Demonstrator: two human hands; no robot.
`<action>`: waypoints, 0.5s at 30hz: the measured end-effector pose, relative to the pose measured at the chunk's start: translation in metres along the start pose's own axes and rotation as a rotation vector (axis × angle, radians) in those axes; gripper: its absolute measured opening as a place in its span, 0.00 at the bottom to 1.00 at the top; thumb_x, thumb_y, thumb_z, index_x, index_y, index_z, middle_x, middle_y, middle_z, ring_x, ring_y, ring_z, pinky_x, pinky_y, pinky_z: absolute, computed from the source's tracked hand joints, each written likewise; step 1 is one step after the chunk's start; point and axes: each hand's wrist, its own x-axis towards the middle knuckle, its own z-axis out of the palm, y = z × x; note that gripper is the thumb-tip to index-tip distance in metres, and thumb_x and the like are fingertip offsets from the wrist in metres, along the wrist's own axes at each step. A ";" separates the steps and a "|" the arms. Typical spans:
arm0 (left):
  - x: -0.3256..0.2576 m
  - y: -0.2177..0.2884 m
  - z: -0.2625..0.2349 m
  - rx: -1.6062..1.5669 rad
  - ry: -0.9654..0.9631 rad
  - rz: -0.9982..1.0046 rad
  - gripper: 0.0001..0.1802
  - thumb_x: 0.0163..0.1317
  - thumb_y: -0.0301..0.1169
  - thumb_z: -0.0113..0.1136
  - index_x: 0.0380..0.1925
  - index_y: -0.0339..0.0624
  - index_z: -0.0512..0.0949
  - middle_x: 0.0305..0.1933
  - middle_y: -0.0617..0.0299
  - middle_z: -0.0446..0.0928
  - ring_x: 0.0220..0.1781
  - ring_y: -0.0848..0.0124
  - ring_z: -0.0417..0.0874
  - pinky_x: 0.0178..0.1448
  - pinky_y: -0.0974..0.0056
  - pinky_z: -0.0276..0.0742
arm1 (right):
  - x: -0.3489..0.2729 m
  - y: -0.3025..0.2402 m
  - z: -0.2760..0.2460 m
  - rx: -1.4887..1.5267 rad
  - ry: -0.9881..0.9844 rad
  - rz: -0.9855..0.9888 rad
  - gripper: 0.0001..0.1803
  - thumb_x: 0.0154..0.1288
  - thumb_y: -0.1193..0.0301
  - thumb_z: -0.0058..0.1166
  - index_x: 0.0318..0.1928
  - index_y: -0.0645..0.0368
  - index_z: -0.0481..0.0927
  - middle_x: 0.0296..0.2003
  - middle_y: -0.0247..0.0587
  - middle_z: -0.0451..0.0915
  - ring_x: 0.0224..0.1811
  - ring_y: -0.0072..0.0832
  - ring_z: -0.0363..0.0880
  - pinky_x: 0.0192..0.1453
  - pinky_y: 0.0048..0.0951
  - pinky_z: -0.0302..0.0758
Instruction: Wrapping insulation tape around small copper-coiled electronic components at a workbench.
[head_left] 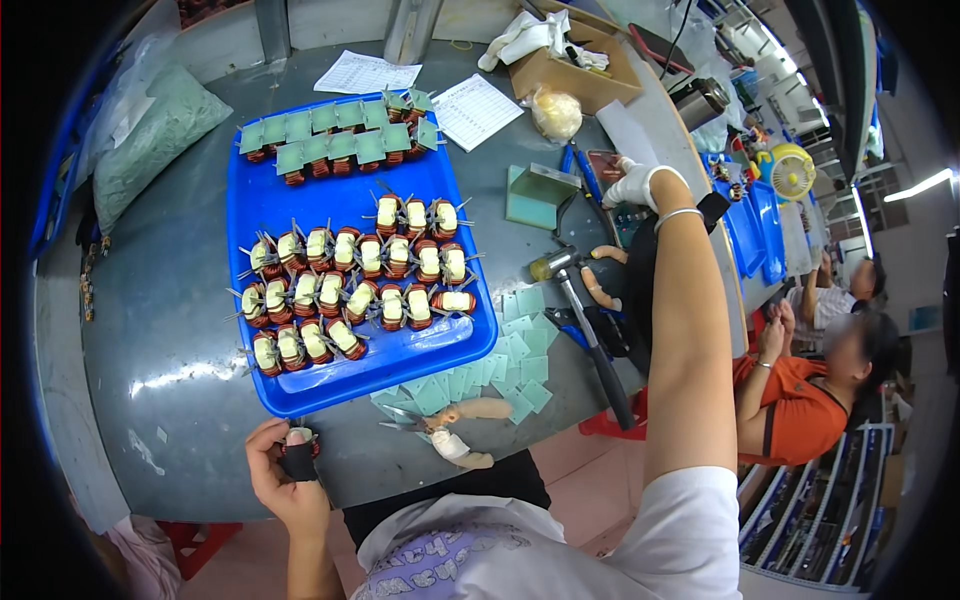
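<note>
My left hand [287, 474], a black wrap on its thumb, is closed around a small wound coil [303, 436] just off the tray's near corner. Most of that coil is hidden by the fingers. My right hand [636, 186], wrapped in white, reaches to the far right of the bench. It is beside the blue-handled pliers [587, 174] and a small reddish case [603, 163]; its fingers are too unclear to show a grip. Copper coils with pale yellow tops [371, 256] stand in rows in the blue tray [345, 398]. Behind them, other coils carry green square plates [325, 120].
Loose green plates [510, 350] lie right of the tray, near scissors with wrapped handles [450, 430]. A hammer [590, 325] and a green angled block [541, 192] sit farther right. Paper sheets [367, 72] and a cardboard box [590, 70] are behind. Another person [800, 400] sits at right.
</note>
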 end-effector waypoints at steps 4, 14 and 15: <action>0.000 0.001 -0.002 0.003 -0.001 0.010 0.07 0.67 0.21 0.56 0.43 0.33 0.72 0.51 0.56 0.72 0.39 0.78 0.76 0.42 0.73 0.77 | -0.002 -0.002 0.007 -0.039 0.064 -0.050 0.56 0.43 0.58 0.70 0.74 0.52 0.56 0.63 0.52 0.71 0.63 0.48 0.73 0.64 0.41 0.70; -0.001 0.002 0.000 -0.029 0.019 0.013 0.13 0.66 0.23 0.59 0.48 0.33 0.70 0.50 0.56 0.72 0.37 0.77 0.77 0.42 0.72 0.79 | 0.031 0.016 0.003 0.405 0.275 -0.267 0.51 0.39 0.58 0.72 0.66 0.65 0.67 0.56 0.51 0.77 0.58 0.39 0.77 0.61 0.33 0.72; -0.002 0.004 -0.002 -0.001 0.040 -0.010 0.14 0.66 0.23 0.59 0.50 0.33 0.70 0.50 0.55 0.72 0.37 0.77 0.76 0.40 0.73 0.79 | 0.019 0.002 -0.002 0.447 0.281 -0.300 0.51 0.39 0.60 0.72 0.66 0.64 0.66 0.56 0.52 0.77 0.57 0.37 0.76 0.61 0.32 0.73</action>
